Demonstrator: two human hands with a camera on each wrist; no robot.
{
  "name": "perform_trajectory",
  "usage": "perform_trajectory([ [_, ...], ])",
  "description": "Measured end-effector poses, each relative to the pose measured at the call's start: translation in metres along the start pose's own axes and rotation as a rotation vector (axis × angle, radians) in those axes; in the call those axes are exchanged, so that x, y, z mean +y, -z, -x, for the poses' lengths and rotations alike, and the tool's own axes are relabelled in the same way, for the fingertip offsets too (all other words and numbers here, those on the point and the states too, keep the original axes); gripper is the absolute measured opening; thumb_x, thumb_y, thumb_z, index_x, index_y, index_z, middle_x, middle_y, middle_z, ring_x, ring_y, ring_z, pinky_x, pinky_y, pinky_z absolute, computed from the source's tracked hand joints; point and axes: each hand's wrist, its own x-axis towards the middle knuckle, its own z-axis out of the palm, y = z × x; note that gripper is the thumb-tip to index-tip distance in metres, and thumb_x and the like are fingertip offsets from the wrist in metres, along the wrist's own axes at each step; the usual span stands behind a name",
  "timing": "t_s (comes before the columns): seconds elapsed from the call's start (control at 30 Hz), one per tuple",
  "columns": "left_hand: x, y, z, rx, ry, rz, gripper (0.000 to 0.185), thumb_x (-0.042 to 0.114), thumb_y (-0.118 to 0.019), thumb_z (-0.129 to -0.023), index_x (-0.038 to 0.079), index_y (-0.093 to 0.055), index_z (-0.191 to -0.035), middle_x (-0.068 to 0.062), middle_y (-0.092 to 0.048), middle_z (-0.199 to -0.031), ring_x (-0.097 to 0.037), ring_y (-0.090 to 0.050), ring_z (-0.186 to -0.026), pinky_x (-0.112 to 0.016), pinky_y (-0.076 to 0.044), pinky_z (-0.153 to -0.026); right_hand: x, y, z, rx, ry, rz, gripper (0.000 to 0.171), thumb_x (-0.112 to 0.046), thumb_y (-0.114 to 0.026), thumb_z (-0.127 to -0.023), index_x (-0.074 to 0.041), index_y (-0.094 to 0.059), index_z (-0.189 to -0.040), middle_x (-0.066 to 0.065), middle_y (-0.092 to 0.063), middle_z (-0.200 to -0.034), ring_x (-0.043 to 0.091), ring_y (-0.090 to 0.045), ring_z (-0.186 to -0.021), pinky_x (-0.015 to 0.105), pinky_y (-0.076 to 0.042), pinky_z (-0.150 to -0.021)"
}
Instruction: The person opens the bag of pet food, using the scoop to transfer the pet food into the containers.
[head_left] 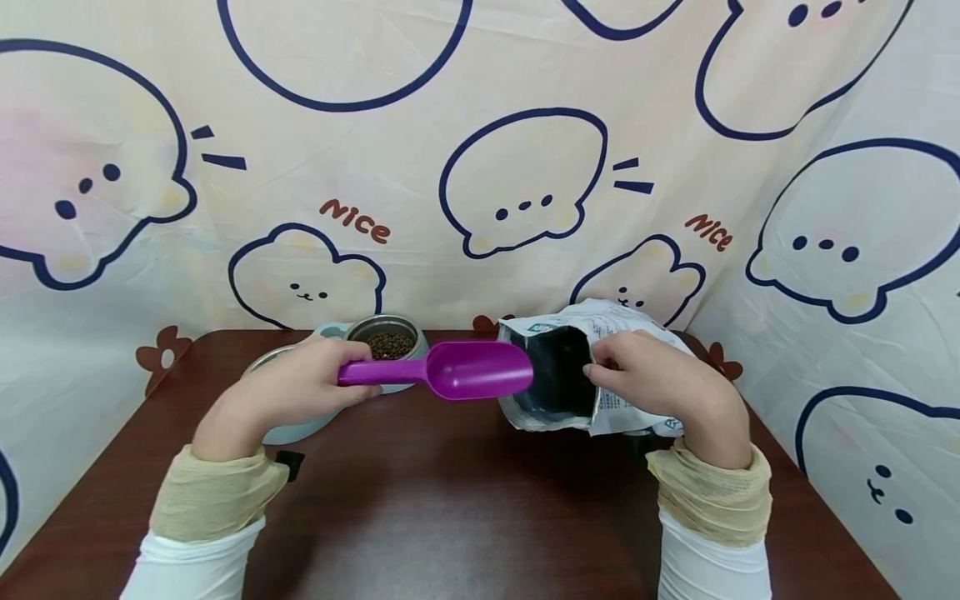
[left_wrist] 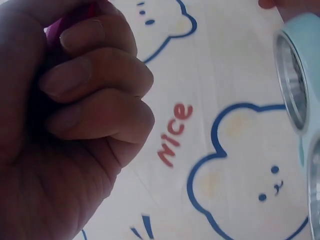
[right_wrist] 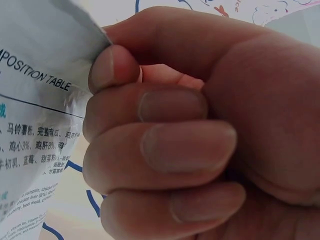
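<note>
A purple scoop (head_left: 480,369) is held level by its handle in my left hand (head_left: 288,387), its bowl facing up and looking empty. In the left wrist view, curled fingers (left_wrist: 100,85) wrap the handle, of which only a bit of purple shows. The scoop's tip reaches the dark mouth of a white printed bag (head_left: 637,408), which lies tilted with its opening to the left. My right hand (head_left: 663,379) pinches the rim of that opening between thumb and forefinger, as the bag's edge (right_wrist: 35,100) in the right wrist view shows. The bag's contents are hidden in shadow.
Behind the left hand stands a pale blue double pet bowl (head_left: 300,429) with metal inserts. Brown kibble (head_left: 390,344) lies in its far bowl; the near one is mostly covered by the hand. The dark wooden table (head_left: 465,525) meets a cartoon-printed cloth (head_left: 420,192) at the back.
</note>
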Motion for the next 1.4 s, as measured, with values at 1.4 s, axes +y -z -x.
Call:
perform_trajectory([
  [1.4,0.108,-0.075,-0.073,0.173,-0.18,-0.484,0.011,0.022,-0.081,-0.096,0.012,-0.077,-0.1,-0.004,-0.078,-0.086,-0.023,-0.072,-0.073,-0.041,-0.059,-0.065,-0.002,-0.003,-0.002,0.01,0.008,0.029,0.026,-0.018,-0.063,-0.107,-0.014,-0.067,-0.082,-0.004,-0.045,-0.066,0.012,-0.05,-0.068,0.028,-0.042,-0.064],
])
